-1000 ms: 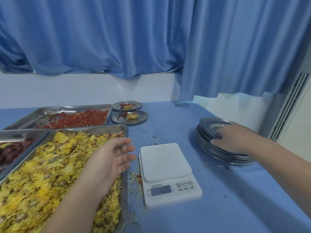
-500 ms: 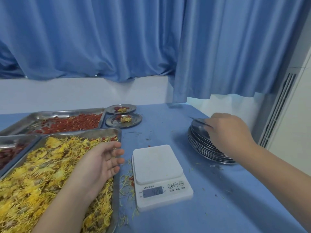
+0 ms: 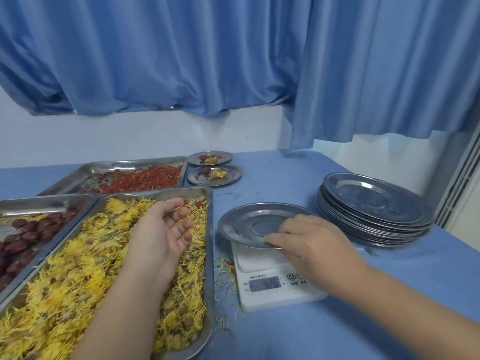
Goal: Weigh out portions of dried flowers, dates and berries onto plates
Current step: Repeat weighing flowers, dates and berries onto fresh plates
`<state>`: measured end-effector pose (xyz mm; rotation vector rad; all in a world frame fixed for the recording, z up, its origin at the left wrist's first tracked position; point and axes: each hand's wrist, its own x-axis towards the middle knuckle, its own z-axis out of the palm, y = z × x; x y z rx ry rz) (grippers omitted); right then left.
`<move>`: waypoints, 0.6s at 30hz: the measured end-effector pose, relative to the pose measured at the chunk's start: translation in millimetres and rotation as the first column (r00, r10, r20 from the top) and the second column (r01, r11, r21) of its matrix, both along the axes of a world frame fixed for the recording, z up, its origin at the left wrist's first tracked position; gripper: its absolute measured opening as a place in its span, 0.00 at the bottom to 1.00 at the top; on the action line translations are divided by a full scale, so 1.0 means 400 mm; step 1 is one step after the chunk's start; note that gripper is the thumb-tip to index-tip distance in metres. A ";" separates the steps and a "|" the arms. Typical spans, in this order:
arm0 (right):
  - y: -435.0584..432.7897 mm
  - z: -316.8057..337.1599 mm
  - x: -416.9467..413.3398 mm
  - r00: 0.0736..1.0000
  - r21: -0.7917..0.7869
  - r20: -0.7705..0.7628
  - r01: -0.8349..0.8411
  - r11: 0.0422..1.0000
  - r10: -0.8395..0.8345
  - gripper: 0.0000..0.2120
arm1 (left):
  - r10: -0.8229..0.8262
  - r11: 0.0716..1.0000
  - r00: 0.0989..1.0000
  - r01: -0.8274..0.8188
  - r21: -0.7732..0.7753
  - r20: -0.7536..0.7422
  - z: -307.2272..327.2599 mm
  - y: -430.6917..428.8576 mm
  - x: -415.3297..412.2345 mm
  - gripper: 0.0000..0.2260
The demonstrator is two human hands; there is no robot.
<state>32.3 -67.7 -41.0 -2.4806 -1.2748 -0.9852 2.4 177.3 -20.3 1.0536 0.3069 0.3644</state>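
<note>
An empty steel plate (image 3: 249,224) rests on the white scale (image 3: 275,287), and my right hand (image 3: 309,245) grips its near rim. The scale's display is lit. My left hand (image 3: 161,235) hovers palm up, fingers loosely curled, over the tray of yellow dried flowers (image 3: 78,268); it holds nothing that I can see. A tray of dark red dates (image 3: 23,235) lies at the left. Behind them is a tray of red berries (image 3: 137,178).
A stack of empty steel plates (image 3: 374,211) stands right of the scale. Two filled plates (image 3: 214,174) sit at the back beside the berry tray. Loose petals lie on the blue cloth (image 3: 337,328) left of the scale. Blue curtains hang behind.
My right hand took one plate off the stack and brought it left onto the scale. My left hand stayed over the flower tray.
</note>
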 end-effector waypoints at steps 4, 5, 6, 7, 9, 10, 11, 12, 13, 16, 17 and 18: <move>-0.005 -0.010 -0.008 0.999 -0.067 -0.045 -0.007 0.998 0.004 0.07 | 0.046 0.999 0.999 -0.046 -0.029 0.007 0.000 0.000 0.003 0.05; -0.004 -0.011 -0.010 0.998 -0.083 -0.061 -0.014 0.996 0.009 0.10 | 0.056 0.998 0.998 -0.056 -0.039 0.012 0.000 0.001 0.003 0.04; -0.005 -0.012 -0.012 0.997 -0.092 -0.080 -0.023 0.995 0.016 0.12 | 0.068 0.996 0.998 -0.067 -0.050 0.018 0.000 0.003 0.003 0.04; -0.005 -0.014 -0.014 0.995 -0.095 -0.097 -0.037 0.995 0.028 0.15 | 0.080 0.995 0.996 -0.078 -0.068 0.026 -0.001 0.007 0.002 0.04; -0.007 -0.017 -0.020 0.990 -0.096 -0.134 -0.066 0.993 0.052 0.20 | 0.098 0.986 0.994 -0.091 -0.140 0.039 0.000 0.018 0.000 0.04; -0.010 -0.019 -0.023 0.986 -0.090 -0.150 -0.080 0.993 0.066 0.21 | 0.103 0.977 0.994 -0.094 -0.193 0.039 0.000 0.025 -0.001 0.04; -0.015 -0.021 -0.026 0.983 -0.071 -0.161 -0.095 0.993 0.083 0.21 | 0.109 0.964 0.993 -0.097 -0.247 0.037 0.001 0.033 -0.003 0.04; -0.021 -0.022 -0.026 0.981 -0.041 -0.171 -0.103 0.994 0.095 0.20 | 0.120 0.950 0.992 -0.104 -0.294 0.034 0.002 0.041 -0.004 0.04; -0.028 -0.023 -0.025 0.979 -0.003 -0.178 -0.102 0.995 0.099 0.19 | 0.138 0.935 0.990 -0.119 -0.333 0.033 0.003 0.049 -0.006 0.05; -0.053 -0.023 -0.013 0.975 0.180 -0.204 -0.050 0.982 0.087 0.17 | 0.215 0.909 0.976 -0.188 -0.372 0.032 0.004 0.072 -0.009 0.08; -0.063 -0.022 -0.007 0.968 0.258 -0.235 -0.024 0.966 0.086 0.16 | 0.236 0.912 0.971 -0.207 -0.353 0.040 0.006 0.078 -0.011 0.08; -0.074 -0.019 -0.002 0.959 0.326 -0.271 0.011 0.945 0.082 0.14 | 0.252 0.922 0.966 -0.222 -0.318 0.057 0.008 0.083 -0.012 0.08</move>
